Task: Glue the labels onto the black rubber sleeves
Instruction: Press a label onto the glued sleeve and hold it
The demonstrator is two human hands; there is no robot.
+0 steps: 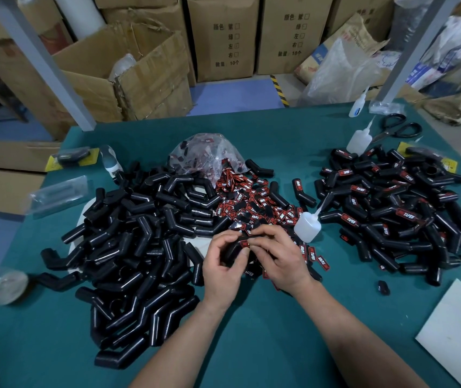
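My left hand [223, 264] grips a black rubber sleeve [230, 251] just above the green table, near its middle. My right hand [275, 256] pinches a small red-and-black label [244, 243] against that sleeve. Bare black sleeves [139, 247] lie heaped to the left. Loose labels [254, 203] are spread behind my hands, spilling from a clear bag [204, 152]. To the right lies a pile of sleeves with labels on them [391, 208]. A white glue bottle [307, 224] stands just right of my right hand.
Two more glue bottles [359, 138] and black scissors [400, 128] sit at the back right. A white sheet [459, 331] lies at the front right, a tape roll [8, 287] at the left edge. Cardboard boxes [223, 37] stand behind the table.
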